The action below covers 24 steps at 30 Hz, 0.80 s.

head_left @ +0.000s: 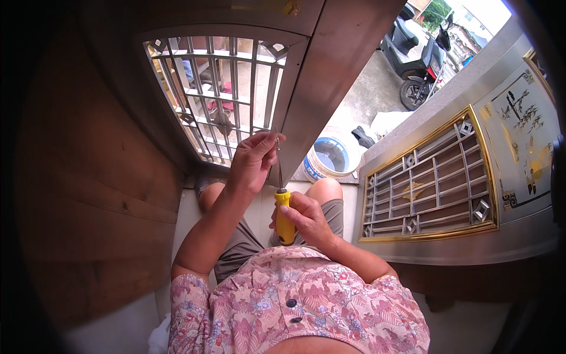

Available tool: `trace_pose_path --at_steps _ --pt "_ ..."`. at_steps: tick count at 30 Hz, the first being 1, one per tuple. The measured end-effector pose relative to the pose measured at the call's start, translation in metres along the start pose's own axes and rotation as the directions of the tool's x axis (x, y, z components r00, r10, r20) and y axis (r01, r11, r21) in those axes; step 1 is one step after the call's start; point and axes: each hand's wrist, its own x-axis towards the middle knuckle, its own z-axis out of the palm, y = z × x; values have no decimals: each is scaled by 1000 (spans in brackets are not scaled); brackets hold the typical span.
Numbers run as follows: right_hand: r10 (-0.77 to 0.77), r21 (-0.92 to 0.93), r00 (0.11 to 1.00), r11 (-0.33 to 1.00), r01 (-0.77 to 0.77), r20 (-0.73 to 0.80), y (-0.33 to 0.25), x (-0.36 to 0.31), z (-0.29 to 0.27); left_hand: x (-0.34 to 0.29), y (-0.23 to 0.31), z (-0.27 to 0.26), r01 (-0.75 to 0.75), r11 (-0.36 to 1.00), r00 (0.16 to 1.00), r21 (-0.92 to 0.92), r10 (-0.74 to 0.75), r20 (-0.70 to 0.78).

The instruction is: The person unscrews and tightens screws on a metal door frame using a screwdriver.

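Head view: right hand (306,217) grips the yellow screwdriver (283,219) at six o'clock; left hand (252,160) pinches its tip against the door (306,100) edge. Work looks only begun, screw unseen.

No packages, labels, signs or screens show here; the nearest thing to one is a white and blue bucket (331,156) far centre.

pink floral shirt (306,301), grey shorts (242,248)
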Motion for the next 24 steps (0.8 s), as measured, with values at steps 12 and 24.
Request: trace_pose_path --at_steps 12,24 --pt "-137 291 990 947 137 -22 -74 63 5 90 46 50 34 998 994 51 -39 103" --pt "-115 405 993 909 102 10 -81 72 -1 114 40 41 89 990 995 -107 -85 42"
